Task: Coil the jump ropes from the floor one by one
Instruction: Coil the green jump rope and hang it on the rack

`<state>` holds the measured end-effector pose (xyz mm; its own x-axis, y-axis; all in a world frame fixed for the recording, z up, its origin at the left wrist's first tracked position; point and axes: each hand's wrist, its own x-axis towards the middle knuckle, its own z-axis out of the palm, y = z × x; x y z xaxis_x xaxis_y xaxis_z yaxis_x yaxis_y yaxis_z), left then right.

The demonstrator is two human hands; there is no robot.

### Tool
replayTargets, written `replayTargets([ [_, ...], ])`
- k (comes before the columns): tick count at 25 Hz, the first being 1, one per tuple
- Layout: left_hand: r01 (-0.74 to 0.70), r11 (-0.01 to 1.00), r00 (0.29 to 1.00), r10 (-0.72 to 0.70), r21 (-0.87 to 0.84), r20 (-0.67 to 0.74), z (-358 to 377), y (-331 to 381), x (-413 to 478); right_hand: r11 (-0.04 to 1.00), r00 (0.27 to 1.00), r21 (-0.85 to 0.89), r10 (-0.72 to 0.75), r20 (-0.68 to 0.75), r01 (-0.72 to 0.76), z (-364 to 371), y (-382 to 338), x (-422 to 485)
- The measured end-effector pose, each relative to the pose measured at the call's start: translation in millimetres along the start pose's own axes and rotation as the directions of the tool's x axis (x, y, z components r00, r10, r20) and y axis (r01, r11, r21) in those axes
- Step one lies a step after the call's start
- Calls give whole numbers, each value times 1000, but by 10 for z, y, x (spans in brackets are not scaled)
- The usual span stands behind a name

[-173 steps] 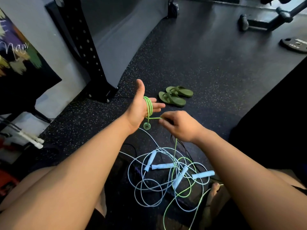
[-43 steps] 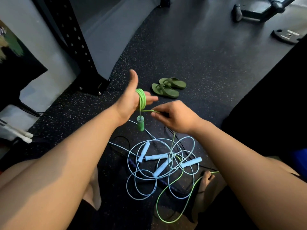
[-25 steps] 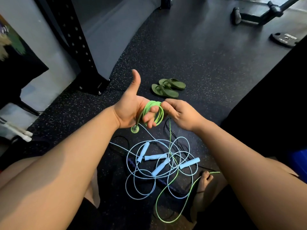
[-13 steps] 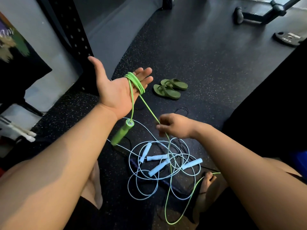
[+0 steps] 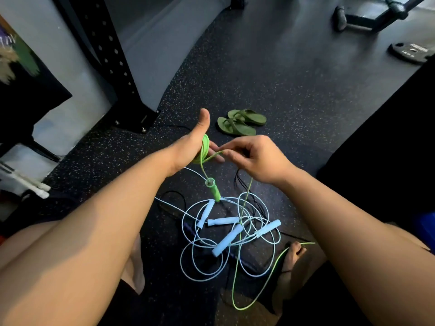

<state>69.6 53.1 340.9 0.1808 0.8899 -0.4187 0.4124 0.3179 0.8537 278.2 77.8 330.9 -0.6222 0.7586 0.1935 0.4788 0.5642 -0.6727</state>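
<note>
The left hand (image 5: 188,147), thumb up and fingers straight, carries the green jump rope (image 5: 205,148) wound round its palm. The right hand (image 5: 256,158) pinches its loose strand. Its handle (image 5: 214,190) dangles above pale blue ropes (image 5: 226,241) tangled on the floor (image 5: 282,90).

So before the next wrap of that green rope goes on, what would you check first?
1. The green coil sits round the fingers of the left hand: ok.
2. The right hand pinches the cord close to the coil: ok.
3. The green handle hangs below the left hand, out of the wrap's way: ok.
4. The loose green cord is free of the pale blue ropes: not ok, it crosses their tangle.
5. The second green handle is located: cannot tell, the cord's far end passes out of sight by the right forearm.
</note>
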Motion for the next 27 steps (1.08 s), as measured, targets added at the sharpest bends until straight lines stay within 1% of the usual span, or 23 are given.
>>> replayTargets([
  [2,31,998,989,-40,63,141,74,23,-41,998,996,50,-25,-86,29,-44,-14,-19],
  [4,43,995,966,-66,93,252,136,68,-89,996,992,76,-45,-120,55,-62,-21,-35],
  [5,42,996,954,-64,79,292,148,91,-101,994,991,94,-44,-125,56,-63,-7,-33],
  [6,43,999,945,-50,30,324,152,122,-115,991,993,128,-24,-119,39,-64,14,-29],
  [7,44,997,934,-21,-56,357,148,150,-127,984,995,181,19,-98,-1,-62,36,-26],
  [9,34,971,912,67,-238,405,125,187,-143,950,994,297,107,-11,-99,-15,87,-32],
  [10,26,950,906,108,-310,410,116,208,-166,934,990,329,134,34,-138,16,100,-41],
  [12,7,895,909,181,-446,376,93,245,-209,902,972,364,202,117,-231,72,103,-53],
  [14,-25,809,930,233,-587,282,44,292,-247,836,939,432,267,216,-337,119,125,-74],
  [15,-51,753,942,254,-656,218,6,313,-261,818,922,438,273,273,-372,143,157,-84],
  [16,-82,686,950,272,-723,150,-39,327,-269,830,906,400,267,328,-389,183,218,-93],
  [18,-157,515,950,311,-843,13,-122,344,-289,905,867,192,277,414,-380,275,323,-128],
  [19,-199,421,945,322,-885,-59,-158,345,-296,931,852,73,293,434,-357,307,351,-140],
  [20,-241,345,939,319,-907,-128,-188,338,-297,941,847,6,303,437,-339,320,353,-141],
  [21,-287,307,932,308,-908,-190,-214,321,-283,942,850,14,297,435,-337,300,316,-137],
  [22,-336,311,923,297,-889,-245,-233,305,-261,933,858,74,290,425,-352,271,287,-120],
  [23,-383,344,913,284,-857,-294,-245,295,-236,916,863,152,280,420,-371,228,222,-100],
  [24,-419,402,905,262,-814,-336,-246,285,-204,904,873,206,269,408,-375,193,167,-77],
  [25,-437,485,900,231,-758,-371,-236,275,-175,902,885,235,254,391,-362,163,120,-59],
  [27,-413,681,893,171,-605,-417,-197,238,-111,910,904,250,229,361,-330,130,51,-51],
])
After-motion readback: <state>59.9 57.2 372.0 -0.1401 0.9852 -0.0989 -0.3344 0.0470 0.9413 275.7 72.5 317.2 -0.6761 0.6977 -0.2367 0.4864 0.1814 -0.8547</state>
